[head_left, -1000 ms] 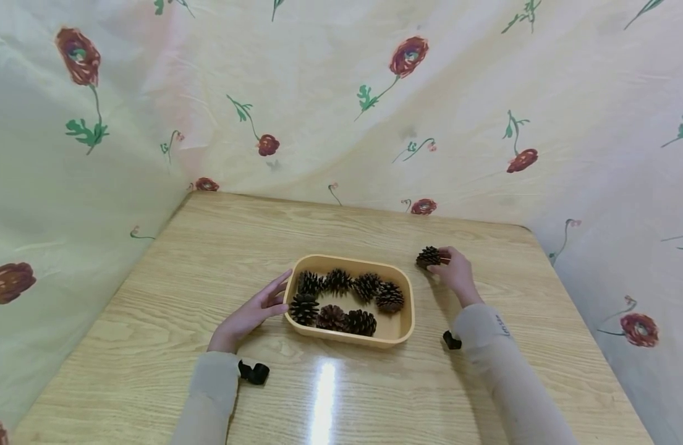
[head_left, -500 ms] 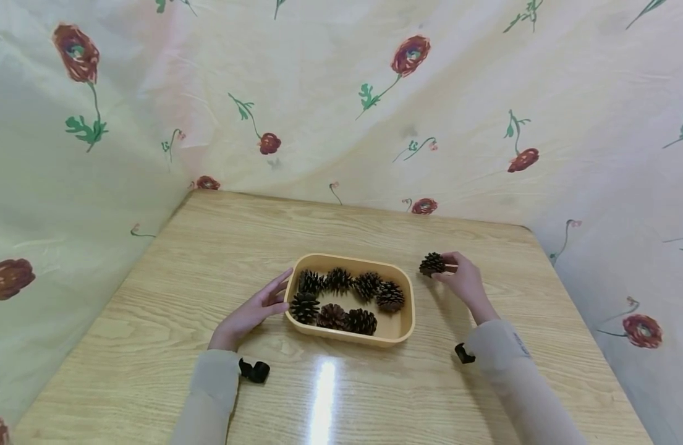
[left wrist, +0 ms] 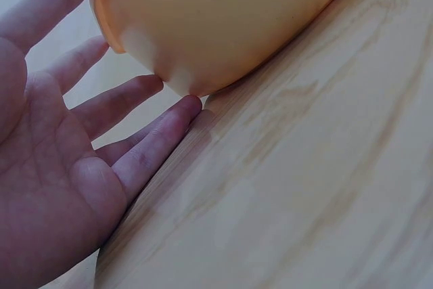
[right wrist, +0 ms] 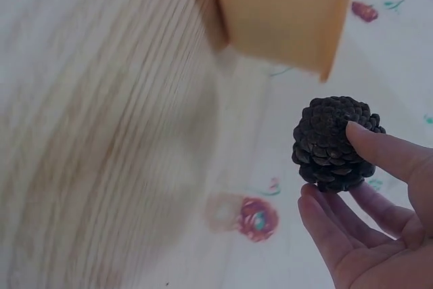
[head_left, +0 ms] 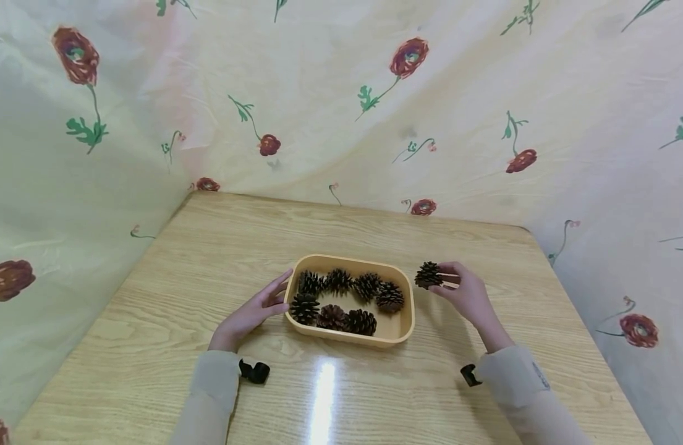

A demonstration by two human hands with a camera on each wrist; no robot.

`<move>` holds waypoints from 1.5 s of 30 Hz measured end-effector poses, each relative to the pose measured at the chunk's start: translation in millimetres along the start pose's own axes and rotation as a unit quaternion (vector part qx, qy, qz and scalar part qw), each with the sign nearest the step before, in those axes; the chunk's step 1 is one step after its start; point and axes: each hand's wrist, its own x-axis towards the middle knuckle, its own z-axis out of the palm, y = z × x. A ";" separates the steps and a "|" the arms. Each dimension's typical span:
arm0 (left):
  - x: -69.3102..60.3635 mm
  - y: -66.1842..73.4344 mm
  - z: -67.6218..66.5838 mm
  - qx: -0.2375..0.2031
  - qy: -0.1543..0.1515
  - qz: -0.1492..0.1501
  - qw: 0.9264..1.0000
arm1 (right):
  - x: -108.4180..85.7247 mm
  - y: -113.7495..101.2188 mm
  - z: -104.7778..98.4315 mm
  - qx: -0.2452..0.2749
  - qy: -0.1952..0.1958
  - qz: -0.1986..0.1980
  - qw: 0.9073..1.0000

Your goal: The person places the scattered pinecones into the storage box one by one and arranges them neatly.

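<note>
A pine cone (head_left: 428, 275) is pinched between the thumb and fingertips of my right hand (head_left: 468, 298), just outside the right end of a yellow-orange bin (head_left: 403, 334). In the right wrist view the dark pine cone (right wrist: 331, 143) hangs above the tabletop, apart from the bin (right wrist: 284, 11). Several more pine cones (head_left: 332, 317) lie along the walls inside the bin. My left hand (head_left: 251, 315) rests against the bin's left end. Its fingers are spread and fairly straight, and in the left wrist view the fingertips of the left hand (left wrist: 88, 153) touch the bin's outer wall (left wrist: 216, 25).
A wood-grain table (head_left: 252, 228) carries the bin. Flower-printed cloth (head_left: 319, 111) hangs behind it and at both sides. A black strap piece (head_left: 254, 372) sticks out at the left cuff, and another black piece (head_left: 471, 375) at the right cuff.
My right hand first draws back slightly, then shifts left toward the bin, holding the pine cone now closer to its right rim. My left hand and the bin stay put.
</note>
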 end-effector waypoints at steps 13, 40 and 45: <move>0.0 0.4 -0.1 0.001 -0.001 -0.001 1.000 | -37.3 -31.2 12.4 0.068 0.004 -0.028 0.997; -0.8 -1.7 0.5 0.004 0.000 0.001 1.000 | -64.1 -37.5 57.2 0.011 -0.004 -0.075 0.997; -0.5 -2.7 0.9 0.004 0.001 0.004 1.000 | -66.1 -37.5 58.3 -0.004 0.003 -0.091 0.996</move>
